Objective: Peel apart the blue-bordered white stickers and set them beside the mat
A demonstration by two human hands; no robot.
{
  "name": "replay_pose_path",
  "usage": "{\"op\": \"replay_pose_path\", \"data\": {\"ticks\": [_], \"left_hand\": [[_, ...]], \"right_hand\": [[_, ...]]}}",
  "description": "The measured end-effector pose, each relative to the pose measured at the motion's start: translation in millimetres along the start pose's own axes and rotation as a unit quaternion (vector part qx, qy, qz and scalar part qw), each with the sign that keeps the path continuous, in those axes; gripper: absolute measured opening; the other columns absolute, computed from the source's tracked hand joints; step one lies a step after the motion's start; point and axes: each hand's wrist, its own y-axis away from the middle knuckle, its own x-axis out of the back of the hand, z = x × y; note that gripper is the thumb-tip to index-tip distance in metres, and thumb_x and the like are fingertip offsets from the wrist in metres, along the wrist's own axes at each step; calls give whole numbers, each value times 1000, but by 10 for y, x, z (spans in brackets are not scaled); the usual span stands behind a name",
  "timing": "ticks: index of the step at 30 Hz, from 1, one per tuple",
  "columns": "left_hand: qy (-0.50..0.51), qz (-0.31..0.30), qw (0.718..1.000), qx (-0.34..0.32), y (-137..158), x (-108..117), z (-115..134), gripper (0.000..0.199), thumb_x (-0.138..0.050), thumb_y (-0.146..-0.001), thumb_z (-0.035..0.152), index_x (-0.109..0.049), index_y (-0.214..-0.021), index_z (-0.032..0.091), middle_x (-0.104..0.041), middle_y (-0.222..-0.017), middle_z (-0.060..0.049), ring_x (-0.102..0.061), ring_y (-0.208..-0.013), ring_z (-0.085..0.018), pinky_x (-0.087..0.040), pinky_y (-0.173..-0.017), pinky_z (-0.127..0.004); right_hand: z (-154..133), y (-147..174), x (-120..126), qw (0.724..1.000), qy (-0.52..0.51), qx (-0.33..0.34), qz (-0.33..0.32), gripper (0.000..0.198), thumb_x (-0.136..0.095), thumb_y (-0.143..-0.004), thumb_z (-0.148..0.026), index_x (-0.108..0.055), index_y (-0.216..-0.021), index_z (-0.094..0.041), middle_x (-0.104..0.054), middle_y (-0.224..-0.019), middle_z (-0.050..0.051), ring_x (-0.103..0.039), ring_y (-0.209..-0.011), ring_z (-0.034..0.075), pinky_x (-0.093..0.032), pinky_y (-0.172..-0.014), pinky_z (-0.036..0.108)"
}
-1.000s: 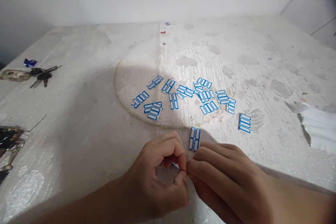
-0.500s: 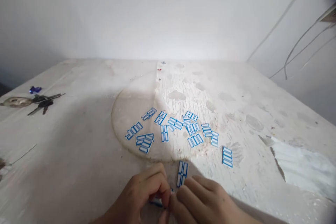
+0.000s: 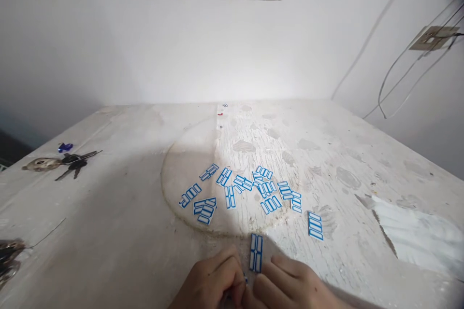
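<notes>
At the bottom edge my left hand [image 3: 216,277] and my right hand [image 3: 292,281] meet, both closed with fingertips pinched together. A bit of a blue-edged label [image 3: 246,278] shows between them; the rest is hidden by the fingers. Just beyond my right hand's knuckles lies a blue-and-white label piece [image 3: 256,252] with several white panels. Farther off, several more pieces like it are scattered, some overlapping, such as a label pair [image 3: 206,211] on the left and a cluster [image 3: 266,187] in the middle. A single label [image 3: 315,225] rests to the right.
On the left of the table [image 3: 119,260] are keys [image 3: 75,161] with a pale fob and a purple object [image 3: 65,147]. A dark, shiny object [image 3: 9,256] sits at the left edge. Whitish torn sheet [image 3: 416,231] lies right. Cables hang from a wall socket [image 3: 434,37].
The head view has tilted up, bringing a window frame and the wall socket into sight. Both hands stay pinched together and sit lower in view. The scattered labels lie as before.
</notes>
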Motion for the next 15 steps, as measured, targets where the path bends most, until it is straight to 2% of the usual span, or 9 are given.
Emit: {"op": "replay_pose_path", "data": {"ticks": [1, 3, 4, 7, 10, 12, 15], "left_hand": [[-1, 11, 1000, -6, -9, -2, 18, 23, -49, -65, 6, -31, -65, 20, -38, -59, 5, -38, -50, -8, -26, -42, -18], [0, 2, 1000, 27, -28, -1, 74, 24, -48, -65, 5, -30, -65, 20, -38, -61, 4, -38, -51, -8, -27, -44, -19], [2, 34, 998, 47, -39, 1, 111, 25, -46, -68, 4, -27, -63, 20, -36, -60, 4, -37, -52, -8, -27, -45, -19], [29, -4, 995, 100, -75, 18, 231, 20, -49, -76, 10, -34, -67, 20, -39, -65, 4, -38, -57, -9, -30, -52, -20], [52, 37, 987, 144, -102, 44, 310, 19, -55, -78, 15, -38, -73, 21, -37, -68, 4, -36, -60, -10, -32, -54, -21], [46, 63, 986, 146, -108, 65, 324, 19, -57, -77, 16, -40, -78, 22, -37, -70, 5, -36, -61, -9, -33, -56, -21], [17, 66, 990, 122, -104, 96, 303, 16, -57, -80, 15, -44, -86, 23, -41, -74, 5, -39, -62, -8, -36, -58, -20]], "right_hand": [[3, 19, 10, 1000, -23, 0, -7, 37, -34, -92, -6, -50, -60, -14, -40, -50, -2, -35, -45, 12, -23, -43, 28], [9, 51, 34, 997, -75, -19, -25, 34, -34, -92, -8, -52, -63, -13, -43, -55, 0, -36, -49, 12, -26, -46, 28], [13, 62, 48, 994, -99, -34, -40, 31, -35, -90, -8, -53, -65, -13, -45, -57, 1, -37, -51, 13, -27, -47, 28], [36, 70, 92, 982, -158, -93, -50, 22, -39, -85, -4, -56, -74, -12, -46, -59, 2, -37, -55, 14, -30, -50, 29], [58, 62, 130, 961, -229, -153, -39, 16, -42, -82, -4, -57, -84, -9, -48, -61, 3, -38, -55, 14, -29, -49, 29], [61, 61, 147, 941, -278, -190, -38, 13, -44, -82, -5, -55, -85, -9, -47, -64, 2, -38, -56, 13, -29, -50, 28], [51, 68, 156, 918, -324, -227, -33, 11, -46, -81, -3, -52, -82, -12, -43, -64, -1, -36, -57, 11, -28, -51, 26]]}}
